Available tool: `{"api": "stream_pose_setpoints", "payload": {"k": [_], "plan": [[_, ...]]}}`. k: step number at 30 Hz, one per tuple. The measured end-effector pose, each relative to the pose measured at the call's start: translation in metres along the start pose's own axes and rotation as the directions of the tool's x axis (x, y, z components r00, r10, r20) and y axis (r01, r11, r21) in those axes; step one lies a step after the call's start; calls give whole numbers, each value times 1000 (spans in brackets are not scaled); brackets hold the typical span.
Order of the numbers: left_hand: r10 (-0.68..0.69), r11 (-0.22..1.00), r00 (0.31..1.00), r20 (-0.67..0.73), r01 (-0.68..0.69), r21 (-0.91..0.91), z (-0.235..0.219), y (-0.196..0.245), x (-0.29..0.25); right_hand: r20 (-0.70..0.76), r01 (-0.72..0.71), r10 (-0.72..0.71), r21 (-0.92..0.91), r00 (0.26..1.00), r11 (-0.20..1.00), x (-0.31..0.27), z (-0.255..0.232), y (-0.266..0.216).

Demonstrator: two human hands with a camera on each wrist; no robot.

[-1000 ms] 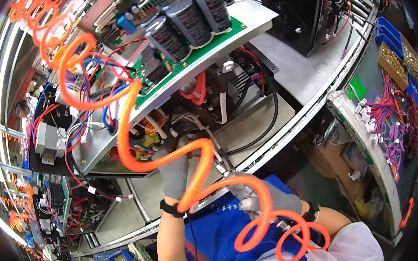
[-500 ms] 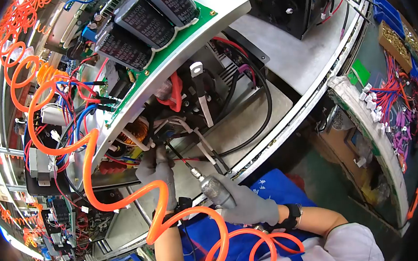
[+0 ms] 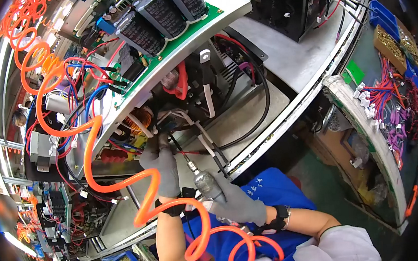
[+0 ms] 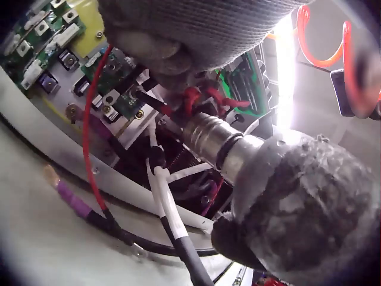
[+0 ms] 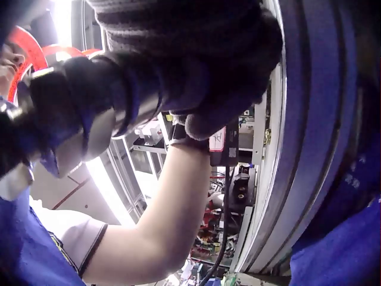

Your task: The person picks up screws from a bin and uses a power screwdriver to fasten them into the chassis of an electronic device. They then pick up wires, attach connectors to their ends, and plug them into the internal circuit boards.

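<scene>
Gripping a pneumatic screwdriver (image 3: 206,183) at lower centre frame, the right hand (image 3: 238,205) is wrapping its body, likely heavy, rigid and best held there; the left hand (image 3: 161,167) is hiding any grip.

Driver (image 3: 208,186) in right grip (image 3: 240,204); capacitors (image 3: 162,19) on board (image 3: 151,67) beyond.

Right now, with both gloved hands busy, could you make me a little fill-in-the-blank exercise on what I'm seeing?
The colour of the coiled hose is ____.
The tool is held in the person's ____ hand.
The colour of the gloved left hand is ____.
The colour of the board beneath the dark cylinders is ____.

Missing words: orange; right; grey; green.
</scene>
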State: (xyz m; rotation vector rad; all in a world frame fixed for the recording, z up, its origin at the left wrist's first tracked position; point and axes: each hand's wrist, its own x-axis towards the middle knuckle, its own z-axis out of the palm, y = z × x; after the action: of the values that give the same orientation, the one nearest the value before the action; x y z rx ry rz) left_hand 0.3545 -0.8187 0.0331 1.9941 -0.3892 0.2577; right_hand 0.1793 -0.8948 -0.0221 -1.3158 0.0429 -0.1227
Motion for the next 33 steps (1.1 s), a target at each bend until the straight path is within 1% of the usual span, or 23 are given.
{"api": "stream_pose_setpoints", "payload": {"k": [4, 6, 8, 9, 11, 12, 14, 15, 16, 17, 18, 19, 21, 22, 23, 24, 26, 27, 28, 29, 30, 32, 33], "plan": [[-71, 997, 997, 21, 71, 0, -2, 10, -1, 37, -126, 121, 179, 992, 976, 0, 3, -13], [-71, 996, 997, 21, 72, -46, 0, 12, -1, 111, -277, 257, 244, 960, 929, 0, 1, -22], [27, 999, 999, 21, -28, 42, -2, -5, 5, 56, -221, 214, 213, 975, 952, 0, 7, -18], [35, 999, 999, 18, -36, 28, -1, 0, 3, -7, -98, 100, 107, 995, 989, 2, 12, -9], [108, 992, 994, 7, -109, 57, -1, 1, 4, 2, -111, 112, 160, 994, 981, 1, 13, -8], [94, 994, 996, 5, -94, 50, 2, -2, 4, -3, -89, 92, 183, 996, 979, 2, 14, -3], [65, 997, 998, -23, -64, 52, 0, -12, 7, -20, -178, 185, 177, 983, 968, 0, 14, -3], [59, 990, 998, -18, -57, 128, 0, -14, 9, -6, -225, 229, 172, 973, 959, 2, 15, -11], [157, 969, 987, -20, -150, 194, -1, -28, 10, 51, -278, 276, 301, 960, 912, -1, 13, -23], [51, 970, 999, -5, -48, 240, -2, -9, 3, 27, -263, 267, 297, 963, 918, -2, 15, -20], [202, 869, 977, 74, -213, 446, -6, -14, -6, 13, -253, 260, 293, 965, 922, -3, 17, -16], [369, 906, 929, -34, -351, 238, -2, -38, -12, -26, -150, 163, 270, 986, 951, -3, 22, -13], [377, 926, 924, -64, -374, 53, -15, -29, -12, -62, -69, 89, 275, 994, 959, -6, 25, -8], [223, 972, 974, 36, -225, 63, -33, 2, -11, -64, -90, 114, 296, 991, 951, -8, 18, -6], [200, 955, 979, 25, -201, 219, -56, 2, -17, -43, -152, 172, 295, 984, 943, -4, 6, 3], [106, 990, 994, -30, -103, 94, -78, 11, -26, 21, -209, 216, 346, 976, 914, -3, -2, -4], [57, 996, 989, -135, -65, -60, -105, -29, -35, 148, -333, 298, 427, 943, 841, -1, -19, -17], [-229, 973, 970, -86, 229, -15, -124, -18, -44, 94, -332, 323, 410, 942, 850, -5, -3, -18], [-164, 981, 985, -60, 169, 99, -125, -37, -51, 36, -321, 334, 389, 942, 863, -6, 6, -19], [-96, 973, 995, -28, 99, 209, -121, -71, -58, 4, -305, 321, 325, 947, 895, -3, 13, 5], [-35, 948, 999, 11, 29, 317, -121, -90, -65, 35, -222, 225, 364, 974, 904, -5, 16, 32], [-204, 922, 975, 87, 162, 352, -104, -88, -73, 62, -220, 212, 360, 975, 907, -6, 27, 43], [-161, 941, 980, 116, 117, 317, -96, -94, -73, 81, -263, 251, 344, 965, 901, -8, 29, 36]]}}
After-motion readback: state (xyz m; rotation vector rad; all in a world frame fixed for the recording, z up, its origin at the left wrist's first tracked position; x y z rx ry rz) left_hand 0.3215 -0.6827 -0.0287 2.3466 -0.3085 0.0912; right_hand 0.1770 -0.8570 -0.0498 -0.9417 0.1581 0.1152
